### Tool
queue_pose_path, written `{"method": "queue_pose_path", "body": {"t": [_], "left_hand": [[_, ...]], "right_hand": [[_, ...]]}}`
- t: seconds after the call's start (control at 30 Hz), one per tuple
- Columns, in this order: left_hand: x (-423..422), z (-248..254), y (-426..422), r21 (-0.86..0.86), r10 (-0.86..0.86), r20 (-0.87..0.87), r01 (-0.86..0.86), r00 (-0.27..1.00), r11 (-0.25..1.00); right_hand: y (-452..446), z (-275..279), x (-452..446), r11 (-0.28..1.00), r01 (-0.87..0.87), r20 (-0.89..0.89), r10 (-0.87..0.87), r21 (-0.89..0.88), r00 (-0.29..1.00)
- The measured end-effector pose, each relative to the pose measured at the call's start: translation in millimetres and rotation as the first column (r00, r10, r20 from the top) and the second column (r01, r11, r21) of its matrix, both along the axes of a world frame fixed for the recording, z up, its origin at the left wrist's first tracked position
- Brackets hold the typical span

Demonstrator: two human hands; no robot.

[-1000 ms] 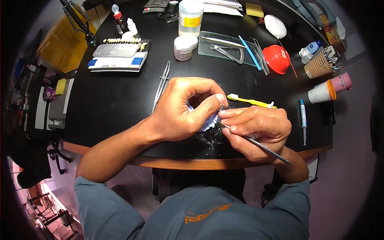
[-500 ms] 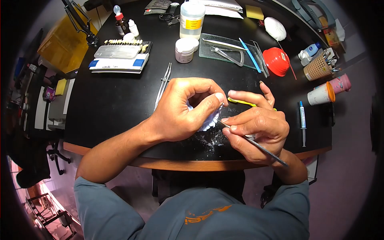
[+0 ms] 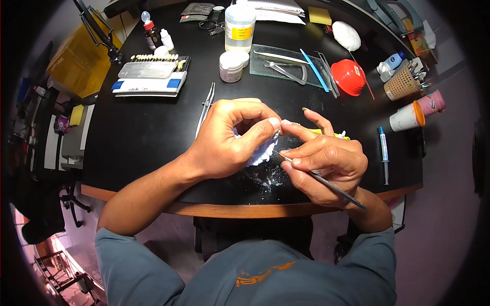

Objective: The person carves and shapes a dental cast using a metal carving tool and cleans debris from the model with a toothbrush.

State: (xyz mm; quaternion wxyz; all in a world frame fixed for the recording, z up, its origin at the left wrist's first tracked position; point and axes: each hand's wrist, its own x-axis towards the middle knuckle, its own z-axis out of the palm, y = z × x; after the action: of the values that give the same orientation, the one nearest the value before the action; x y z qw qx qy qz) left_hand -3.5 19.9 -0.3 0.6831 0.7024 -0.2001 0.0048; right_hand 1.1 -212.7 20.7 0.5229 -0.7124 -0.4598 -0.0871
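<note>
My left hand [image 3: 219, 140] is closed round a pale white dental cast [image 3: 263, 153], its thumb and forefinger pinched at the upper edge. Most of the cast is hidden behind that hand. Pen-like in my right hand [image 3: 334, 163] lies a thin dark metal dental carver [image 3: 332, 186], its fine tip at the cast's right side. One fingertip of the right hand rests beside the left thumb; another finger is raised. Behind the right hand lies a partly covered yellow-green object [image 3: 337, 134]. White crumbs [image 3: 268, 181] are scattered on the table below the cast.
Tweezers [image 3: 205, 109] lie left of the hands. Across the back stand a shade guide box [image 3: 148, 84], white jars [image 3: 231, 69], a clear bottle [image 3: 239, 33] and a glass slab [image 3: 260, 66] with tools. A red bowl [image 3: 349, 77], cup [image 3: 406, 117] and syringe [image 3: 384, 153] are rightward.
The view has shifted slightly. A finger of my right hand has stretched left to the left thumb, and another has risen. The carver's tip stays at the cast.
</note>
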Motion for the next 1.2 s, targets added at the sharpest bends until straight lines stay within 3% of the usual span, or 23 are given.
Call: {"method": "queue_pose_path", "body": {"t": [0.67,0.97,1.2], "left_hand": [[-1,-2,-1,0.041,0.025,0.087,-0.029,0.996,0.999],[-2,-3,-1,-0.034,-0.037,-0.044,0.035,0.998,0.999],[-2,-8,-6,-0.396,-0.232,-0.300,0.100,0.925,0.913]], "right_hand": [[1,-4,1,1.000,-0.001,-0.030,0.001,-0.004,1.000],[3,-10,5,0.999,-0.015,-0.049,0.018,0.048,0.999],[1,-13,7,0.997,-0.038,0.030,0.036,0.066,0.999]]}}
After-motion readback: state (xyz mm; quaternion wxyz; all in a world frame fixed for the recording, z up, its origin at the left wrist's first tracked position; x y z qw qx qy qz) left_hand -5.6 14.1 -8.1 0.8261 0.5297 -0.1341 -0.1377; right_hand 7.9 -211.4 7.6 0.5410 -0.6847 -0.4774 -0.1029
